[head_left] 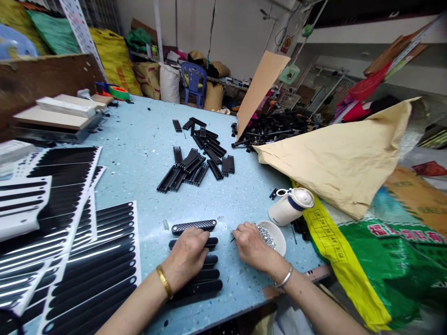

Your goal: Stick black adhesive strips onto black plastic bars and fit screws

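Observation:
My left hand (188, 253), with a gold bangle at the wrist, rests over a row of black strips (209, 274), its fingers bent down on one of them. Just beyond it lies a black patterned bar (194, 226) with a silver dot at each end. My right hand (249, 244), wearing a silver bangle, is pinched near the table surface; a small dark thing shows at its fingertips, too small to name. It is beside a white bowl (279, 236) of small shiny metal pieces (266, 236).
Black parts (188, 167) are piled mid-table. Sheets of black strips (94, 270) cover the left side. A white bottle (290, 205) stands tilted in view behind the bowl. Brown paper (335, 153) and a green and yellow sack (394, 260) are at the right.

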Tool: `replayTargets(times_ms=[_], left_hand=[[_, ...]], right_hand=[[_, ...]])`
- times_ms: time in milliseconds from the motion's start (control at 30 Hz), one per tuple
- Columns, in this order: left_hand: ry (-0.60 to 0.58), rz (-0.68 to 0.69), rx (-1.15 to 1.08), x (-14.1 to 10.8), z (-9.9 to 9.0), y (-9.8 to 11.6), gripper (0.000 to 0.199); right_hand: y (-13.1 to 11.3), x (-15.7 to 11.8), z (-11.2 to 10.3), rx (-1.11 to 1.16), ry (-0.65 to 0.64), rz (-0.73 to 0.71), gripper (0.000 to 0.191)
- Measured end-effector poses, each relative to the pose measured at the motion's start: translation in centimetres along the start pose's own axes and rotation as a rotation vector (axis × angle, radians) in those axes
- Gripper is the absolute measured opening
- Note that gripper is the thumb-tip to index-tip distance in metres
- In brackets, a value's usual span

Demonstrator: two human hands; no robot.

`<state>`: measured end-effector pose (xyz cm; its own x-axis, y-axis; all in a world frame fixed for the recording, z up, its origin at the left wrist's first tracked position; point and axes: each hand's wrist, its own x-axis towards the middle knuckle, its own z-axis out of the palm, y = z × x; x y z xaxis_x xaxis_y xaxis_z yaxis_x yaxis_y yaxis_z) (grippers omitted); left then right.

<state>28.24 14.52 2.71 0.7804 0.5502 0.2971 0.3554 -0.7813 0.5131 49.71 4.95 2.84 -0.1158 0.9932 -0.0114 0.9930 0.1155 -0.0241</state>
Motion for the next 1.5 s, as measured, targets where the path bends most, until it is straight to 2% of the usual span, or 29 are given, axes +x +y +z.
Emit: replayTargets(times_ms=[100, 233, 333, 500, 633, 833, 967, 1167, 1500], left_hand=[[-0.008, -0.027, 0.014, 0.0, 0.3, -0.3, 0.023], [-0.009, -0.057, 0.031, -0.3, 0.7, -1.2, 0.027], [-0.002, -0.050, 0.015, -0.8, 0.7, -1.8, 0.032], [0.071, 0.000, -0.040, -1.5, 0.2, -2.3, 0.030], [0.074, 0.058, -0.098, -1.4, 0.1, -2.3, 0.026], [0.078, 0.002, -0.072, -1.4, 0.1, -2.0, 0.031], [0.061, 0.080, -0.065, -1.1, 0.1, -1.8, 0.025], [0.064, 0.213, -0.005, -1.4, 0.7, -2.0, 0.033], [0.047, 0.255, 0.090, -1.8, 0.9, -1.8, 0.035]], right_hand=[[-1.0, 0.1, -0.3, 0.168, 0.106, 0.009, 0.020], [-2.9, 0.8, 0.7, 0.682, 0.318, 0.010, 0.030], [-3.8, 1.3, 2.0, 0.928, 0.360, 0.082, 0.039], [-4.0, 1.5, 3.2, 1.061, 0.366, 0.141, 0.038], [-4.1, 1.2, 3.2, 1.076, 0.379, 0.128, 0.031], [-4.2, 1.2, 3.2, 1.036, 0.445, 0.071, 0.024], [-4.1, 1.3, 3.3, 1.017, 0.472, 0.031, 0.023], [-4.3, 1.3, 3.6, 0.915, 0.527, -0.029, 0.022], [-4.8, 1.1, 3.7, 0.725, 0.575, -0.080, 0.023]])
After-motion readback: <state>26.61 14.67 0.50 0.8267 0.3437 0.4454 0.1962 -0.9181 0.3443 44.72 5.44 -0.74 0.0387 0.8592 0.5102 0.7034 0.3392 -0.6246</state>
